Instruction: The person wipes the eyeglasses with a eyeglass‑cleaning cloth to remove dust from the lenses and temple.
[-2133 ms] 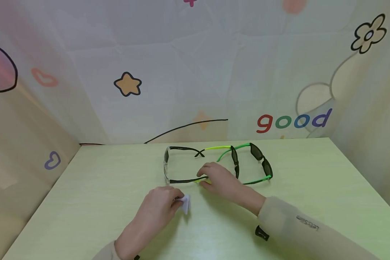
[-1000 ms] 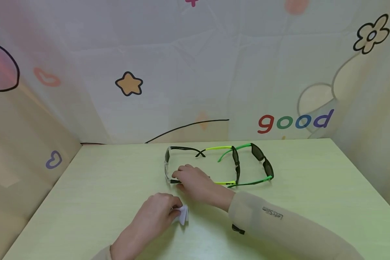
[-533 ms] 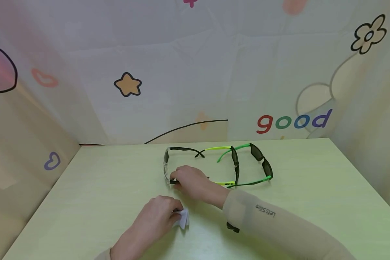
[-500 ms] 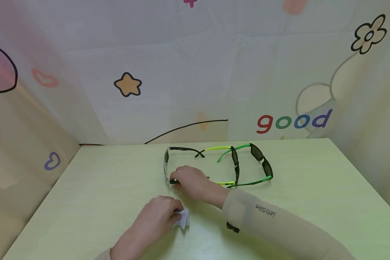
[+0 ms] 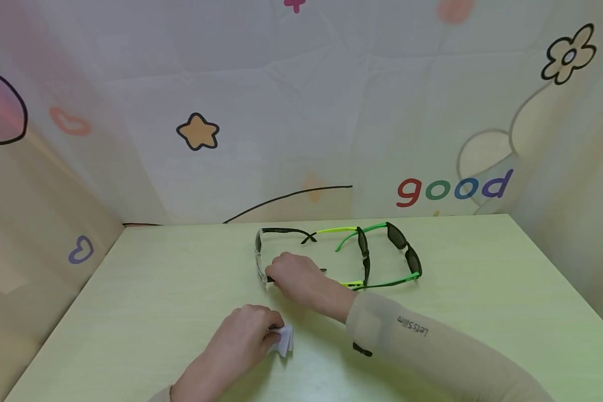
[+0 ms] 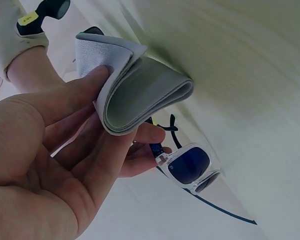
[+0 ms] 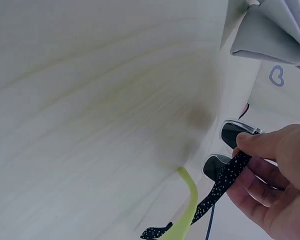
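In the head view my left hand (image 5: 236, 340) pinches a folded pale grey cloth (image 5: 283, 340) above the front middle of the table. The left wrist view shows this cloth (image 6: 147, 90) doubled over between thumb and fingers. My right hand (image 5: 298, 279) grips the near arm of the clear-framed sunglasses (image 5: 258, 243), close to the hinge. In the right wrist view, thumb and fingers pinch that speckled black arm (image 7: 225, 180). The sunglasses have dark lenses (image 7: 232, 132) facing left and both arms unfolded. My right hand covers part of the near arm.
Just right stand black sunglasses with yellow arms (image 5: 363, 243), their tips crossing those of the clear pair. Farther right, green-armed sunglasses (image 5: 396, 235) sit overlapping them. A patterned curtain (image 5: 301, 111) rises behind the pale green table (image 5: 130, 312).
My right hand has moved left from the arm tips to near the hinge of the clear-framed sunglasses, and now lifts the near arm's tip slightly. My left hand has drawn back slightly with the cloth.
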A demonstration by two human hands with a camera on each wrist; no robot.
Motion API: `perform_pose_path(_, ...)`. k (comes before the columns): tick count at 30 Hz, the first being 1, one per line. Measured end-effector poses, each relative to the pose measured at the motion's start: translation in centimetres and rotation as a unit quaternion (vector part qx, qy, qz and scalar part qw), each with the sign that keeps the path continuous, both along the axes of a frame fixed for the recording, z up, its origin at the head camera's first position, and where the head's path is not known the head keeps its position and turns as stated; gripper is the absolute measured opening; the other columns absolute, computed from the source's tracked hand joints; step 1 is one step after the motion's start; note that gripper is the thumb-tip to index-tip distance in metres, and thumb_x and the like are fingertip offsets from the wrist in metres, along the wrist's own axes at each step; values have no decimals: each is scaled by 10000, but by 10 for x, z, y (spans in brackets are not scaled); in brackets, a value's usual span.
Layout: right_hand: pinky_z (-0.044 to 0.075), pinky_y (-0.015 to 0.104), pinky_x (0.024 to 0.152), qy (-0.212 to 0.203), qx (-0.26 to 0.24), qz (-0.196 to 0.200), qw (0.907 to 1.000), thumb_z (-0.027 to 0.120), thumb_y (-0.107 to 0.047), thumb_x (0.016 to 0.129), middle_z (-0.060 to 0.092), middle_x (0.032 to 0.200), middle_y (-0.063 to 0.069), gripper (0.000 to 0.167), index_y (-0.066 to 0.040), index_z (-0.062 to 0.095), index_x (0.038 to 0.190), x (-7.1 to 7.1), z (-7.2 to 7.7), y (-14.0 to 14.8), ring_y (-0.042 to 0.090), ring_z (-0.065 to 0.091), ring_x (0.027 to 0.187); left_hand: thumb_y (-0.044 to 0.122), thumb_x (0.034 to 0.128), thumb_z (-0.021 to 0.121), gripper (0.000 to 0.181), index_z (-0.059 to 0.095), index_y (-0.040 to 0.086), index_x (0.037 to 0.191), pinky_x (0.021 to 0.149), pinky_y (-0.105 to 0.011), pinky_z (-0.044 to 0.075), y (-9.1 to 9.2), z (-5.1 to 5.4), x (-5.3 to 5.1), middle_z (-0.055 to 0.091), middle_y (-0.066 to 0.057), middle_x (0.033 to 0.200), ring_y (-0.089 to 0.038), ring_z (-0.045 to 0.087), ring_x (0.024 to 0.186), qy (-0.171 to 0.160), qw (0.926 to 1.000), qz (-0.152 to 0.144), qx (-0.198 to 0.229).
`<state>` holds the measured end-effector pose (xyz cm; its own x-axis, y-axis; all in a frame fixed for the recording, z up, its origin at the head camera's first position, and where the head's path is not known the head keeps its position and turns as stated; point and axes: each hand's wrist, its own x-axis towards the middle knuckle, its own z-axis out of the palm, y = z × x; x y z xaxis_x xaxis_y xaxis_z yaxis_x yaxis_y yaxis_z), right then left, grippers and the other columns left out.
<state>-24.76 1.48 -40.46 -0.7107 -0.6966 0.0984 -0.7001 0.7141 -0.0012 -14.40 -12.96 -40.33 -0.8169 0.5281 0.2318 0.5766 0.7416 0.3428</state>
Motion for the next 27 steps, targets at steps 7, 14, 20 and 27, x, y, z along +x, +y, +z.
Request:
perform_pose_path(7,528,227,608,866,483,235,9948,707,15,925,678,993,4,233,-140,730,1096,8,4,3,166,610,916,4,796,840,158,763,142,794,617,-267,547,-1,0,0,707,85,790,-67,653,727,-33,10000,51,-28)
perform_pose_path(14,569,246,646,1215,72,466,9915,691,33,927,688,1063,16,268,-107,699,1155,7,12,13,172,633,1003,30,812,849,126,774,131,820,624,-264,552,-1,2,-1,720,67,802,-68,671,734,66,9999,93,37)
perform_pose_path(20,574,258,594,1774,-752,750,9784,694,39,925,699,996,51,233,-64,707,1133,2,16,24,202,661,967,5,806,848,141,778,124,832,615,-241,531,-4,4,-1,724,72,807,-38,637,708,100,9994,206,271)
perform_pose_path(27,601,282,692,2138,-2042,1044,9496,754,-26,922,728,972,60,184,-30,738,1105,-7,21,37,217,682,920,18,795,865,149,793,123,873,643,-239,551,-6,11,-3,733,64,829,-62,667,727,386,9965,540,503)
